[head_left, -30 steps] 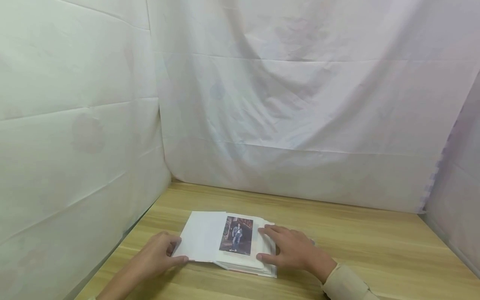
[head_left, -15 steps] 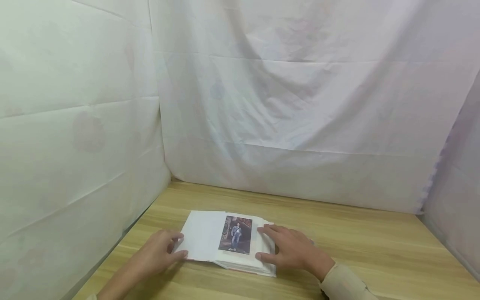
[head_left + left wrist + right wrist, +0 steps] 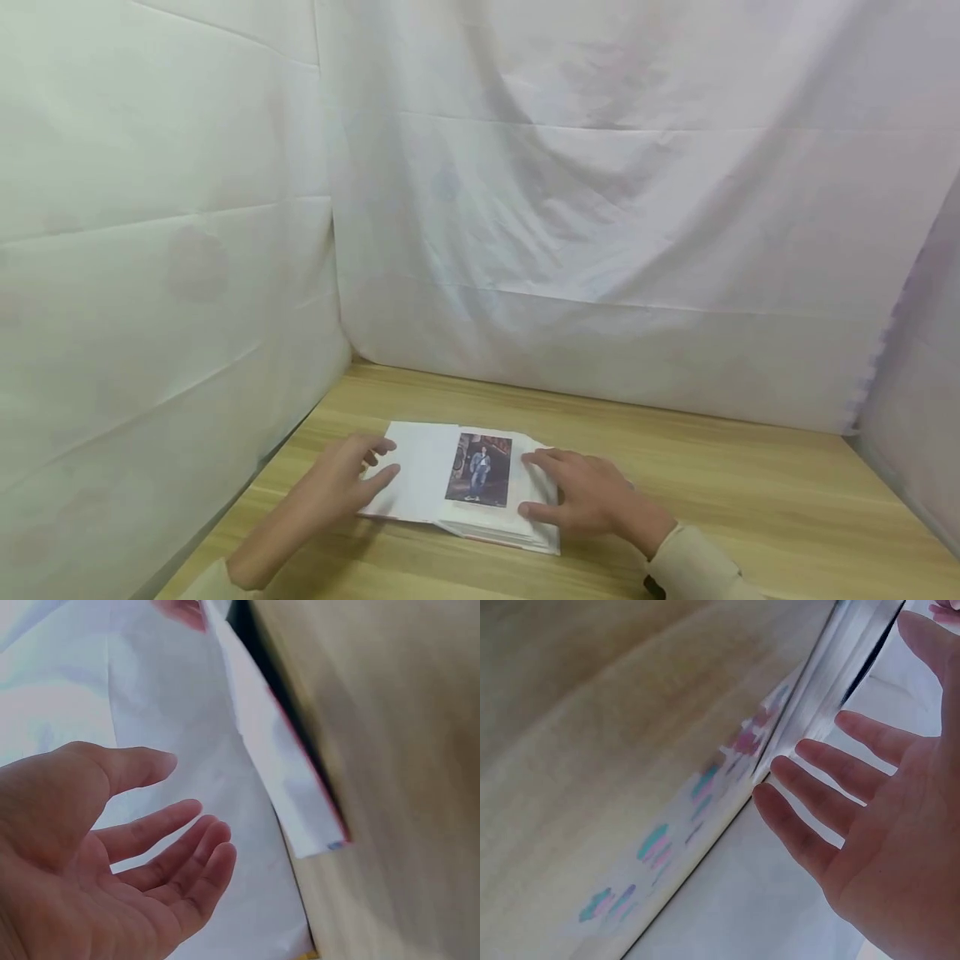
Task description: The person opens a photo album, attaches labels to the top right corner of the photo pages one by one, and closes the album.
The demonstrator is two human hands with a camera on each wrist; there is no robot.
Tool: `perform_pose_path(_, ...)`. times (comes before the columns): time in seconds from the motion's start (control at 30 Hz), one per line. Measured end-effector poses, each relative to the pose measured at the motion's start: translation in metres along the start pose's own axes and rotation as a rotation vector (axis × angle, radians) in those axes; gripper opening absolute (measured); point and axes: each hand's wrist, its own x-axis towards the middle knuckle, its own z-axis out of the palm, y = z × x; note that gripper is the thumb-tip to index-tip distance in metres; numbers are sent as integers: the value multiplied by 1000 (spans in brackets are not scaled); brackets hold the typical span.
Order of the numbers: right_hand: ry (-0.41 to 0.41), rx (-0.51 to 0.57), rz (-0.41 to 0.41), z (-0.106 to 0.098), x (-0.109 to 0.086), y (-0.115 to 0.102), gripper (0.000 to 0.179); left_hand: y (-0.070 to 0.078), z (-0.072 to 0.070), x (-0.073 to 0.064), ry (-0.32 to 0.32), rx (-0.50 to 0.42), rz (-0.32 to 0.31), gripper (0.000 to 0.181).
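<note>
A small photo album (image 3: 418, 471) lies spread on the wooden table, its blank white inside cover to the left. The page on the right bears a photo (image 3: 480, 471) of a person standing in blue jeans. My left hand (image 3: 348, 475) hovers over the left part of the cover, thumb and fingers apart, holding nothing; the left wrist view shows this hand (image 3: 135, 847) with loosely bent fingers beside the cover (image 3: 277, 765). My right hand (image 3: 588, 492) rests at the right edge of the pages, fingers spread. Its fingers (image 3: 810, 795) look relaxed near the page edges (image 3: 810, 690).
A clear strip with teal and pink marks (image 3: 656, 844) lies on the table beside the album, mostly behind my right hand in the head view. White cloth (image 3: 600, 208) hangs at the back and along both sides of the wooden table (image 3: 750, 483).
My left hand has let go of the cover's left edge, rising and shifting right over it. My right hand stays at the page edge. The head view has shifted slightly.
</note>
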Motion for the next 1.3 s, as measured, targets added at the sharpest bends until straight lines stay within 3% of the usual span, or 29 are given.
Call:
perform_pose_path(0.23, 33, -14, 1, -7, 2, 6, 76, 14, 2, 17, 43, 8, 90, 20)
perform_pose_path(0.57, 14, 10, 89, -21, -11, 19, 72, 38, 18, 38, 63, -26, 252, 26)
perform_pose_path(0.87, 27, 16, 112, -23, -27, 28, 68, 52, 36, 49, -28, -60, 320, 37)
perform_pose_path(1.07, 46, 10, 116, -23, -36, 34, 63, 65, 48, 54, -104, -28, 353, 43)
perform_pose_path(1.3, 95, 21, 152, -26, -55, 44, 60, 86, 69, 61, -133, -62, 452, 32)
